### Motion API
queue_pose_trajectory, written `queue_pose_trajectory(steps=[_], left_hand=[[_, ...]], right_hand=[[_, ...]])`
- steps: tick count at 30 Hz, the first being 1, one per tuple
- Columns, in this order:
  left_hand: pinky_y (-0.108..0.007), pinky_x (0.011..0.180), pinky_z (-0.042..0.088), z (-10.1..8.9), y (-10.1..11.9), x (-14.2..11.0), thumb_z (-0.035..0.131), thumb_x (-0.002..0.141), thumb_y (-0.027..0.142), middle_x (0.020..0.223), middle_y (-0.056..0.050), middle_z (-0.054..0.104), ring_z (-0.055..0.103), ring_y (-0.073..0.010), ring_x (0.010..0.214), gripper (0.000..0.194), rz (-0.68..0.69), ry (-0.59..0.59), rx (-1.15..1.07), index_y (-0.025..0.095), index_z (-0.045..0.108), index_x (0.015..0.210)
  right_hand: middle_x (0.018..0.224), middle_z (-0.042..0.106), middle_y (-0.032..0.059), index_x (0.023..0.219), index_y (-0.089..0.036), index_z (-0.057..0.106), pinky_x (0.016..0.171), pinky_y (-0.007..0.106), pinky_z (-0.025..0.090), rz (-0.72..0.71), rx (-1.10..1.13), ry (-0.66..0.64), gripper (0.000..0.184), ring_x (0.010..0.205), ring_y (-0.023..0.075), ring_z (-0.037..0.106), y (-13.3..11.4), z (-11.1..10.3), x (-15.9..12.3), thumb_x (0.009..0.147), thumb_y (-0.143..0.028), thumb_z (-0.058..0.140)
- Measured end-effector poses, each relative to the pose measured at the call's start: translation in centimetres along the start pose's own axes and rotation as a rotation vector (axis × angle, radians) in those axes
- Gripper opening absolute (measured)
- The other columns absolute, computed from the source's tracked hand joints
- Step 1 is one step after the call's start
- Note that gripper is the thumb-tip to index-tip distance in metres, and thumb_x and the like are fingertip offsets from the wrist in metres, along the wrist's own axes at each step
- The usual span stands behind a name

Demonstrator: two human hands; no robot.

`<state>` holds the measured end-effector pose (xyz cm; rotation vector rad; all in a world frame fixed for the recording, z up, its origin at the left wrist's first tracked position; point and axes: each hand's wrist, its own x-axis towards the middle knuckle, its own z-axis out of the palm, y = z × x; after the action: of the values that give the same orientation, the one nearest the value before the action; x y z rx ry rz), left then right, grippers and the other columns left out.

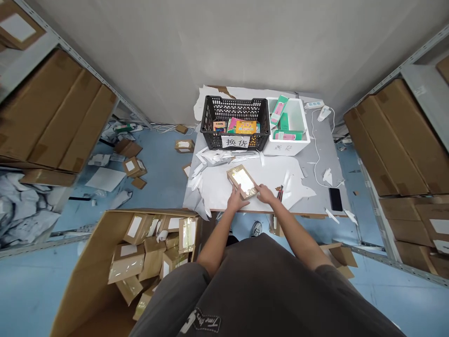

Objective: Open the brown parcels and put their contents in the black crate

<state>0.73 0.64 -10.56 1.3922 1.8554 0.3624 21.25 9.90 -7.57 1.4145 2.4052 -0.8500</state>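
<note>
A small cardboard box (231, 174) with a white label and shiny tape lies at a slant on the white-covered table (213, 194). My left hand (237, 200) grips its near left edge, fingers against the cardboard. At the near right corner, my right hand (265, 193) holds the same box. The undersides of both hands are hidden. Just right of my right hand lies a slim red-and-black tool (279, 193), too small to name surely, beside crumpled white strips (287, 181).
Behind the box stand a black plastic crate (235, 105) and a white foam box (289, 147) with green packages. A phone (336, 200) lies at the table's right. A large carton (87, 262) of parcels stands at my left. Shelves with cartons (59, 112) flank both sides.
</note>
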Motion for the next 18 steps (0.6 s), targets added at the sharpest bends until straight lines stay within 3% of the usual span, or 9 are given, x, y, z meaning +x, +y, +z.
queue_pose_trajectory(steps=[4,7,9,13,18], left_hand=[[-0.043,0.113,0.049,-2.1,-2.9,0.0,0.085,0.087,0.044,0.175,-0.017,0.030,0.050,-0.0374,0.150,0.094,0.088,0.018,0.026,0.028,0.039,0.167],[-0.041,0.114,0.050,-1.4,-4.1,-1.4,0.063,0.103,0.036,0.168,-0.011,0.046,0.055,-0.0312,0.145,0.070,0.119,0.035,-0.014,0.030,0.037,0.168],[-0.039,0.115,0.049,-0.4,-4.0,-2.3,0.053,0.107,0.031,0.169,-0.010,0.044,0.053,-0.0285,0.148,0.071,0.112,0.055,-0.070,0.028,0.026,0.172],[-0.038,0.115,0.048,0.8,-2.7,-2.8,0.055,0.105,0.027,0.173,-0.009,0.039,0.053,-0.0267,0.147,0.080,0.041,0.071,-0.095,0.029,0.014,0.174],[-0.037,0.105,0.053,-1.7,-0.7,-2.2,0.058,0.105,0.028,0.158,-0.012,0.059,0.070,-0.0272,0.124,0.074,-0.003,0.067,0.007,0.029,0.027,0.172]], right_hand=[[0.142,0.057,0.0165,0.168,-0.023,0.033,0.092,0.032,0.053,0.096,0.061,0.107,0.073,0.118,0.0278,0.065,-3.5,4.1,-1.8,0.101,-0.029,0.063],[0.141,0.056,0.0153,0.164,-0.023,0.036,0.087,0.031,0.054,0.173,0.064,0.140,0.064,0.110,0.0259,0.068,-5.5,5.7,-1.6,0.105,-0.031,0.059],[0.139,0.056,0.0145,0.163,-0.023,0.037,0.087,0.031,0.054,0.175,0.046,0.139,0.060,0.108,0.0249,0.069,-6.2,5.9,-1.2,0.107,-0.030,0.057],[0.139,0.055,0.0150,0.164,-0.021,0.035,0.087,0.031,0.054,0.177,0.028,0.112,0.058,0.107,0.0240,0.069,-6.3,5.7,-0.9,0.110,-0.029,0.052],[0.137,0.058,0.0159,0.164,-0.020,0.036,0.092,0.032,0.052,0.148,0.024,0.129,0.057,0.111,0.0254,0.068,-6.7,4.0,-1.1,0.111,-0.031,0.052]])
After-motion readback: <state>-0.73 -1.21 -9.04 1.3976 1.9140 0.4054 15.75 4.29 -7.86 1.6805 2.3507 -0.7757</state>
